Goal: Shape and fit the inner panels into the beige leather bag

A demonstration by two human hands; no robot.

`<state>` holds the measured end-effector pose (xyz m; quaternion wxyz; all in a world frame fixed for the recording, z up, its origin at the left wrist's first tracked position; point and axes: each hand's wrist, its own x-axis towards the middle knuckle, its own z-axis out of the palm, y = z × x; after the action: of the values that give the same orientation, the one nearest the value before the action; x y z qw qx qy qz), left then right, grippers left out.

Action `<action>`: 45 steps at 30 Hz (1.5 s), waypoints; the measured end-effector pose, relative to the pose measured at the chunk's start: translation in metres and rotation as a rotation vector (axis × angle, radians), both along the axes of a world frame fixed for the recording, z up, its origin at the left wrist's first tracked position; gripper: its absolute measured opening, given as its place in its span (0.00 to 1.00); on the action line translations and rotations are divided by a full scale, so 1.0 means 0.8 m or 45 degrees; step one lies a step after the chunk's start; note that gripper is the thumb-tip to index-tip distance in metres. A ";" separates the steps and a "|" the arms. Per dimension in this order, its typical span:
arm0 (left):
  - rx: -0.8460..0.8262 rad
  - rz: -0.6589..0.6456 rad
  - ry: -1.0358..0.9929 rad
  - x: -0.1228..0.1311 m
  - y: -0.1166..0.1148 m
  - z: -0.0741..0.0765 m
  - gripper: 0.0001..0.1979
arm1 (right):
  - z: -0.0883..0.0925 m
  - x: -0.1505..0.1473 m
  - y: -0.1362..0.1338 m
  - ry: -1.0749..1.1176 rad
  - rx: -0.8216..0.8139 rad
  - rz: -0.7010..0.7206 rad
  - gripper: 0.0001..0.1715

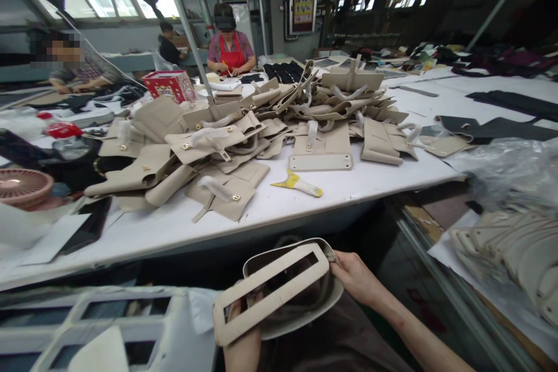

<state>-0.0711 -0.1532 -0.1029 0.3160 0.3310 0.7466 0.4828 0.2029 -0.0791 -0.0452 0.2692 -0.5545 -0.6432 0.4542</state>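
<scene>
Low in the view, below the table's front edge, I hold a beige rectangular frame piece [274,293] with a long slot cut in it, laid over a curved beige bag part [305,302]. My left hand [242,337] grips the frame's near left end from below, fingers showing through the slot. My right hand [355,276] pinches the frame's right end and the bag part's rim.
A white table [349,183] carries a big heap of beige bag pieces [244,133], a flat beige plate [320,161] and a yellow-tipped scraper [299,184]. More beige parts [518,250] lie at right, white frames [87,314] at lower left. Other people [231,46] work at the far end.
</scene>
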 end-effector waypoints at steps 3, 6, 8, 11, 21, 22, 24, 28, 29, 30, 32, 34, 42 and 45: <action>0.046 0.102 -0.114 0.000 -0.004 0.008 0.27 | 0.020 -0.003 0.000 -0.025 0.001 0.020 0.17; 0.019 0.151 -0.395 -0.003 -0.008 0.016 0.32 | 0.040 -0.006 0.004 -0.059 0.036 0.016 0.15; -0.025 0.173 -0.488 -0.005 -0.013 0.017 0.31 | 0.047 -0.008 0.008 -0.061 0.062 0.037 0.12; -0.096 0.206 -0.644 -0.013 -0.023 0.011 0.29 | 0.042 -0.014 0.013 -0.034 -0.089 0.041 0.12; -0.103 0.245 -0.455 -0.054 -0.034 0.007 0.26 | 0.029 -0.029 0.021 -0.157 -0.283 0.051 0.23; -0.081 0.250 -0.453 -0.056 -0.031 0.010 0.25 | 0.030 -0.031 0.021 -0.183 -0.288 0.063 0.24; -0.027 0.258 -0.440 -0.059 -0.027 0.013 0.23 | 0.030 -0.035 0.021 -0.231 -0.308 0.055 0.25; -0.004 0.259 -0.282 -0.064 -0.023 0.020 0.20 | 0.018 -0.026 0.022 -0.141 -0.396 -0.031 0.31; -0.011 0.243 -0.244 -0.065 -0.023 0.021 0.19 | 0.013 -0.020 0.024 -0.037 -0.429 -0.056 0.32; -0.016 0.221 -0.224 -0.066 -0.023 0.023 0.19 | 0.008 -0.014 0.026 0.105 -0.476 -0.078 0.34; -0.028 0.189 -0.244 -0.066 -0.022 0.027 0.19 | -0.005 -0.007 0.031 0.432 -0.615 -0.116 0.38; -0.042 0.180 -0.283 -0.066 -0.021 0.029 0.20 | -0.022 -0.011 0.034 0.673 -0.714 -0.195 0.36; -0.063 0.243 -0.483 -0.063 -0.014 0.033 0.24 | -0.077 -0.079 0.037 0.648 -0.805 -0.329 0.33; -0.072 0.180 -0.485 -0.067 -0.016 0.035 0.24 | -0.077 -0.084 0.043 0.580 -0.925 -0.247 0.37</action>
<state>-0.1247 -0.1663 -0.0748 0.4260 0.1717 0.7080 0.5365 0.1353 -0.0444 -0.1069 0.2330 -0.5565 -0.3109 0.7344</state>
